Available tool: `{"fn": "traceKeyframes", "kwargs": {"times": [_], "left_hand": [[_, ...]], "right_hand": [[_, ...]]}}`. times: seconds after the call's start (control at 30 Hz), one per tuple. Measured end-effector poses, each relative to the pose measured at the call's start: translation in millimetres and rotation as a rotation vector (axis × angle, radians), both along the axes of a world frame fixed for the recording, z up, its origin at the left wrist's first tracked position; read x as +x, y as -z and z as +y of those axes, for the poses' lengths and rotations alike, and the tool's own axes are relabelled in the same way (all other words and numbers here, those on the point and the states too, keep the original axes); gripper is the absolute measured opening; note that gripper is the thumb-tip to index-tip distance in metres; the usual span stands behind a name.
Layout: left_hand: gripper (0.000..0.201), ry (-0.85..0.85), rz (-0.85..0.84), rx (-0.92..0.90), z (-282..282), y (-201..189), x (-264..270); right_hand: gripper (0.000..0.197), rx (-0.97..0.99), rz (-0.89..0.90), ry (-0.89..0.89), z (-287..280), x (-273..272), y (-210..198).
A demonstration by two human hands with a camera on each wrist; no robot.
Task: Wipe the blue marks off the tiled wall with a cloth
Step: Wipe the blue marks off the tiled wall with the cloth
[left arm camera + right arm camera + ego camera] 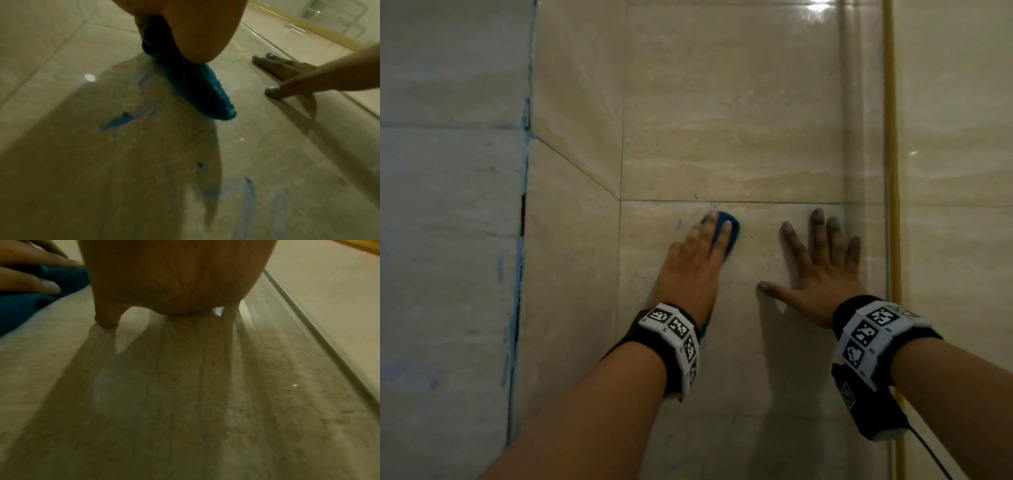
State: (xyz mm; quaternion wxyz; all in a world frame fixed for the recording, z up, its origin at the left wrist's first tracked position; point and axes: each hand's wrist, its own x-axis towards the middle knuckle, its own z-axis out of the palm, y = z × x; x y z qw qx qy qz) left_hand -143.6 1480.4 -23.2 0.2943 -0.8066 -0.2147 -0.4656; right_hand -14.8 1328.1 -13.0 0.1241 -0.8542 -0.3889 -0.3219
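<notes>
From the head view, the left hand (697, 253) presses a blue cloth (726, 228) flat against the tiled wall (739, 137), fingers straight over it; the right hand (822, 263) lies spread and empty on the tile beside it. The left wrist view shows the cloth soft and damp-looking — it should mould to the glossy, likely slippery tile — with blue marks (121, 121) just beside it. The right wrist view shows only the palm braced — nothing held.

Two hands (756, 260), one cloth (732, 229), two wristbands (873, 329)
</notes>
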Motion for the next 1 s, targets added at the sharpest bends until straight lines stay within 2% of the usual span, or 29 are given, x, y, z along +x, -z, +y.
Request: {"fn": "traceKeyframes", "kwargs": {"times": [0.1,0.2,0.3,0.37,0.43,0.5,0.6,0.73,0.87,0.93,1.0], "left_hand": [[0.087,0.037,-0.188,-0.057,3,-15,-5],[0.087,0.104,-0.128,-0.011,4,-19,-4],[0.091,0.153,-0.049,0.002,3,-7,-2],[0.09,0.169,-0.044,-0.018,4,-2,-3],[0.086,0.134,-0.025,-0.113,0,-12,-10],[0.078,0.056,-0.072,-0.188,3,-27,-15],[0.075,0.063,-0.178,-0.207,2,-45,-16],[0.076,0.124,-0.085,-0.175,-4,-42,-7],[0.071,0.14,0.142,-0.039,-13,-20,5],[0.071,0.148,0.16,-0.029,-13,-18,3],[0.071,0.158,0.094,-0.066,-10,-25,2]], "right_hand": [[0.101,-0.019,0.004,-0.006,-2,-2,0],[0.102,-0.025,0.012,-0.003,-2,-3,0],[0.101,-0.023,0.019,0.0,-2,-3,0],[0.102,-0.024,0.023,0.001,-3,-3,0],[0.102,-0.032,0.024,-0.005,-3,-3,-1],[0.102,-0.036,0.03,-0.021,-3,-4,-1],[0.101,-0.039,0.027,-0.017,-4,-4,-1],[0.101,-0.032,0.027,-0.011,-3,-3,-1],[0.1,-0.008,0.03,-0.012,-2,-3,-1],[0.099,-0.012,0.032,-0.009,-2,-3,-1],[0.1,-0.011,0.033,-0.01,-2,-4,-1]]}}
